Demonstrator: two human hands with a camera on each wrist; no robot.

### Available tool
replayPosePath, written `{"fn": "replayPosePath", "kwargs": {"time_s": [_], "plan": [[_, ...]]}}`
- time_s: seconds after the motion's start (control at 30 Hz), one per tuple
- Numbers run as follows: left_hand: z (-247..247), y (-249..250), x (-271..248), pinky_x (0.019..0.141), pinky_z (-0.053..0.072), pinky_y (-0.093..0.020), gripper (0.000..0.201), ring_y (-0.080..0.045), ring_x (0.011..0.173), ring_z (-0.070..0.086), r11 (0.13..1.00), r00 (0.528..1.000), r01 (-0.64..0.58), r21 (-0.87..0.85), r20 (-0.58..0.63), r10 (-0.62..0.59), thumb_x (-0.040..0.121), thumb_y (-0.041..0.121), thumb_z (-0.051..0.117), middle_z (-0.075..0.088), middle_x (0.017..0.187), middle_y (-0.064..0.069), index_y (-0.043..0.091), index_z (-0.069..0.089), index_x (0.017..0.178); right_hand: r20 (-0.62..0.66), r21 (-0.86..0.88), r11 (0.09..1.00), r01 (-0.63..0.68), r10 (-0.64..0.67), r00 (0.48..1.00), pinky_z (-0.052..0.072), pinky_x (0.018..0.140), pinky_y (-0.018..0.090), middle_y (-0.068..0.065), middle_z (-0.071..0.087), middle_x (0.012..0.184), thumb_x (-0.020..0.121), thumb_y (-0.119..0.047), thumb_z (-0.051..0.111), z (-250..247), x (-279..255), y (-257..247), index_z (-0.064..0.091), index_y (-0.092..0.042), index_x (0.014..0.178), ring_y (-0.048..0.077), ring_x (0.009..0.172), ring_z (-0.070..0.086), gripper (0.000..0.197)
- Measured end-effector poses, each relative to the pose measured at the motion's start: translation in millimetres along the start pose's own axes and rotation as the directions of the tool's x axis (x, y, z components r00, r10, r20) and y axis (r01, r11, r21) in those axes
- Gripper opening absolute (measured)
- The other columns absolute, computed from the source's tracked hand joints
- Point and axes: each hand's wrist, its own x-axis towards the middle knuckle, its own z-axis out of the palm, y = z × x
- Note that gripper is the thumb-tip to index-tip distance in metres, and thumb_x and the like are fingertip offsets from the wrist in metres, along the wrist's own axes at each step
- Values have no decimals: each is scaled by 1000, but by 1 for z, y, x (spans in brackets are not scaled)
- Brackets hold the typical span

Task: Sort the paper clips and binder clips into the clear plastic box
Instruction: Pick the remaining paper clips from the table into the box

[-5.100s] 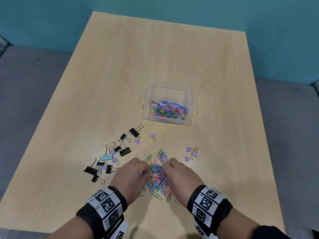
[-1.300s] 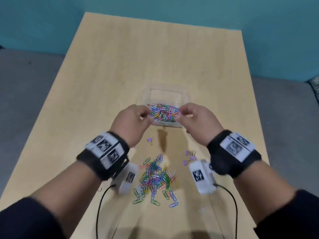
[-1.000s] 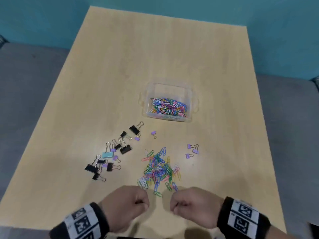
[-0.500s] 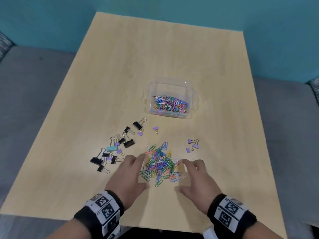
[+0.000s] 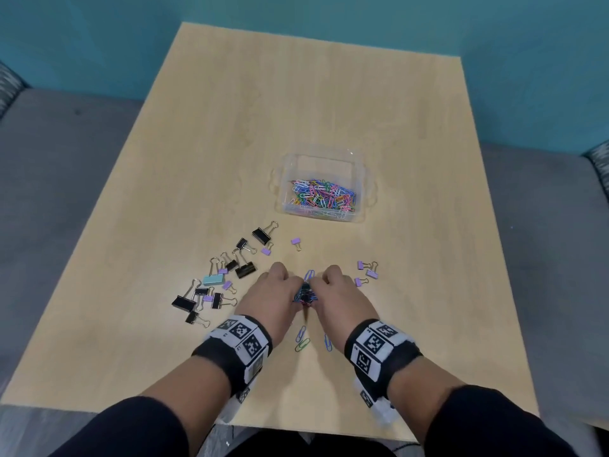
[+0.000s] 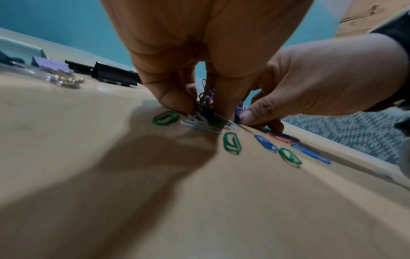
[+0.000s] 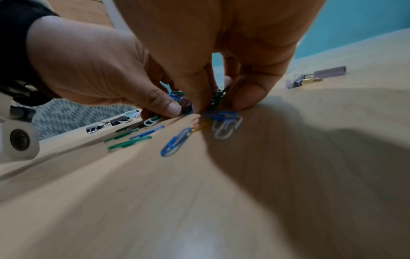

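Left hand: fingers curled down, pinching the heap of coloured wire paper clips against the right hand; most of the heap hidden between the palms.
Right hand: gripping the same heap from the other side; fingertips on the light wooden table.
Stray clips: a few green and blue loose paper clips near the wrists, blurred.
Black, lilac and mint binder clips: scattered left, small lilac ones right.
Clear plastic box: beyond the hands, holding coloured clips.

Readable text: none is found in any view.
Wristbands: black-and-white square marker patterns are carried; no letters or numbers are legible.
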Motion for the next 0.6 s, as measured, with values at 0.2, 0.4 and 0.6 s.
{"fn": "replayPosePath", "kwargs": {"time_s": [0.2,0.4,0.6], "plan": [[-1,-1,-3,62,43,-33,15,-21,73,50,1000,999,3,-9,-34,-4,91,31,56,44,94,0,16,59,97,13,18,998,53,-54,998,32,54,33,8,45,102,86,-5,58,-10,-1,0,51,-13,101,23,66,35,19],[-7,-2,-10,64,46,-34,14,-25,72,56,999,999,11,-32,-31,-12,92,27,54,45,92,0,14,59,95,69,78,997,7,-13,998,33,56,33,1,40,90,91,-9,51,-18,-4,2,45,-17,91,27,65,42,10],[-14,0,-16,70,48,-36,20,-25,79,58,997,1000,19,-68,-15,-21,93,29,52,49,94,0,15,64,100,97,286,954,-93,68,993,41,64,34,-2,50,85,90,-19,53,-19,-4,10,49,-21,81,22,76,51,10]]}}
